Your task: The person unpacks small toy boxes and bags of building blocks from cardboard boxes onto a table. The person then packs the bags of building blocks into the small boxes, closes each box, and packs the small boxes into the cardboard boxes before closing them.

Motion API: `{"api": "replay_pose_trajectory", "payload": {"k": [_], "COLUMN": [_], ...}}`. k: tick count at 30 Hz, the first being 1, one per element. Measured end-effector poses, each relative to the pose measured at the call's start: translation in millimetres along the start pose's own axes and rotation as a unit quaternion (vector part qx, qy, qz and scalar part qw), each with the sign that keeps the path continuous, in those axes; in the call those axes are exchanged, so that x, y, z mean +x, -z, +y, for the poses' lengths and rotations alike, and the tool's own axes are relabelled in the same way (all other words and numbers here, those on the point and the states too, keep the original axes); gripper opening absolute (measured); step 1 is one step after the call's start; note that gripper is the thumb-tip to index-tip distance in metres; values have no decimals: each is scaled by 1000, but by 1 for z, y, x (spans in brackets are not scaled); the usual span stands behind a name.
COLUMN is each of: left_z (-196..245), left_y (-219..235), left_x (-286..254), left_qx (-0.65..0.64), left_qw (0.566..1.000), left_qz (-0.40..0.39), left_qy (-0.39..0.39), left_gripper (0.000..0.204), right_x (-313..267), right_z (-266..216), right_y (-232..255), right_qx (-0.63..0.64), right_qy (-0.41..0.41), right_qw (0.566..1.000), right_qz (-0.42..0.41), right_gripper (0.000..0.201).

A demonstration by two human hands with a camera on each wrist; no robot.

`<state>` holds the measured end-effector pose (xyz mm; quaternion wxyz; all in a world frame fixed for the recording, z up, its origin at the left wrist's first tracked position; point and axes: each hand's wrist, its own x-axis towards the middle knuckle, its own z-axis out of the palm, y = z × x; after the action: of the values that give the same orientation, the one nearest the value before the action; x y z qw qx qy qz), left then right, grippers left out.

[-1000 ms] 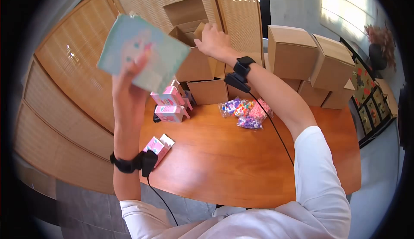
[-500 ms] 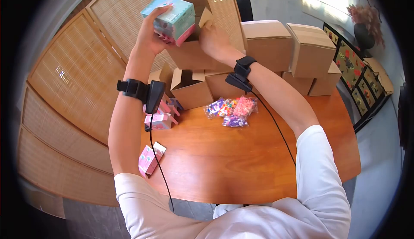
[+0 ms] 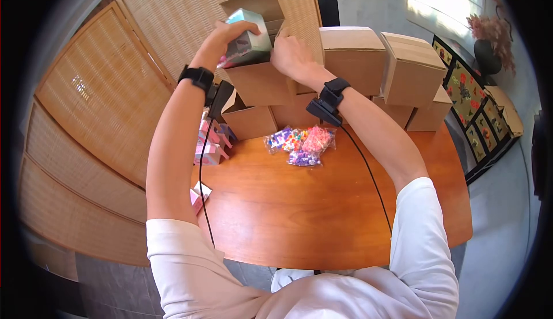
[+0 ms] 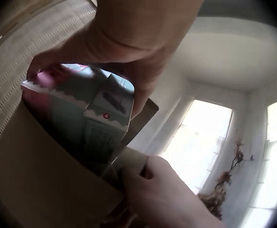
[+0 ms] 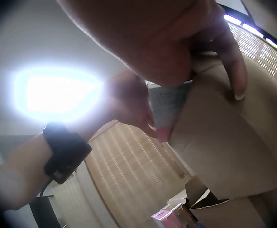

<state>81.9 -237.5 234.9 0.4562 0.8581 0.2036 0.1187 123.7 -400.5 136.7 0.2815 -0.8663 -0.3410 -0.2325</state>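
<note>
My left hand (image 3: 222, 40) grips a teal and pink printed box (image 3: 253, 41) from above, thumb and fingers spread over its sides. That printed box is partly inside the mouth of an open cardboard box (image 3: 256, 83), its lower part hidden by the front wall in the left wrist view. My right hand (image 3: 294, 57) pinches the cardboard box at its right edge, with a finger pressed along the outside of the wall in the right wrist view. The cardboard box sits on top of other cartons, its back flap (image 3: 253, 2) standing up.
More cardboard boxes (image 3: 354, 60) are stacked to the right. Clear bags of colourful small pieces (image 3: 302, 143) lie on the wooden table (image 3: 311, 209). Pink printed boxes (image 3: 208, 153) stand at the table's left side. A woven folding screen (image 3: 98, 100) stands behind and left.
My left hand has swung the teal and pink box up and right, turned it, and brought it down into the cardboard box's mouth. My right hand has stayed at the carton's edge.
</note>
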Motion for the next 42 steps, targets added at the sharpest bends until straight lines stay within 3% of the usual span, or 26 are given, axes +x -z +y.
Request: {"api": "replay_pose_trajectory", "payload": {"k": [2, 5, 6, 7, 8, 9, 10, 11, 15, 16, 19, 20, 21, 22, 23, 24, 26, 27, 29, 30, 32, 33, 35, 39, 41, 42], "left_z": [3, -14, -24, -19, -79, -91, -68, -80, -125, -123, -95, -88, -84, -87, -16, -26, -47, -56, -63, -77, -100, -109, -121, -147, -149, -150], "left_y": [-10, -39, -39, -59, -61, -51, -76, -83, -117, -117, -101, -100, -102, -67, -58, -54, -34, -25, -6, -2, 6, 5, 2, -5, -11, -13], "left_x": [11, 48, 92, 67, 109, 204, 140, 127, 136, 142, 128, 158, 187, 98, 55, 59, 66, 61, 15, 8, -5, -11, -25, -30, -34, -34], "left_qx": [156, 255, 354, 356, 351, 288, 249, 244, -149, -157, -118, 115, 340, 341, 411, 411, 249, 250, 288, 287, 223, 223, 147, 219, 243, 234], "left_qw": [988, 964, 931, 934, 936, 944, 967, 968, 982, 981, 980, 977, 919, 918, 897, 897, 913, 914, 790, 792, 825, 826, 941, 885, 870, 872], "left_qz": [-18, -15, -85, -3, 0, -157, -61, -57, -88, -90, -156, -160, -157, -160, -121, -124, 10, 8, 248, 244, 292, 289, 94, 22, 67, 74], "left_qy": [12, -74, -2, -9, -9, -38, -11, -14, -74, -63, -41, -83, -123, -121, -109, -106, -322, -319, -480, -480, -430, -429, -291, -410, -424, -425], "left_gripper": [55, 65, 92, 61, 61, 55, 46, 46, 47, 42, 31, 30, 34, 34, 49, 49, 50, 50, 55, 55, 61, 61, 65, 62, 58, 56], "right_x": [0, 4, 3, 1, 0, -2, -2, -3, -7, -8, -2, 1, 2, 1, 0, -2, -4, -6, -7, -8, -6, -5, 0, 27, 36, 44], "right_z": [-6, -9, -8, -9, -9, -8, -6, -4, 0, -1, 9, 14, 16, 17, 18, 17, 14, 13, 13, 17, 20, 20, 11, 1, 5, 6], "right_y": [-9, -10, -10, -10, -9, -9, -11, -13, -12, -9, -21, -25, -25, -26, -26, -25, -20, -17, -11, -12, -12, -12, -1, 13, 7, 6], "right_qx": [8, 10, 9, 9, 9, 4, -2, -7, -37, -48, -66, -76, -75, -93, -110, -109, -76, -74, -113, -113, -168, -168, -226, -144, -28, -11], "right_qy": [-8, 1, 5, 5, 5, 11, 10, 9, 32, 23, 23, 33, 30, 36, 42, 40, 48, 47, 71, 67, 183, 181, 144, 36, 67, 14], "right_qw": [997, 999, 999, 999, 1000, 1000, 1000, 1000, 999, 998, 997, 996, 996, 995, 993, 993, 996, 996, 991, 991, 968, 968, 957, 984, 990, 990], "right_qz": [80, 45, 44, 35, 28, 28, 13, -2, -5, -19, -30, -21, -23, -16, -10, -14, 5, 2, -23, -27, -41, -43, -114, -99, 121, 142], "right_gripper": [69, 83, 83, 84, 85, 85, 87, 88, 87, 85, 83, 83, 83, 80, 78, 78, 66, 66, 58, 58, 49, 49, 42, 37, 45, 65]}}
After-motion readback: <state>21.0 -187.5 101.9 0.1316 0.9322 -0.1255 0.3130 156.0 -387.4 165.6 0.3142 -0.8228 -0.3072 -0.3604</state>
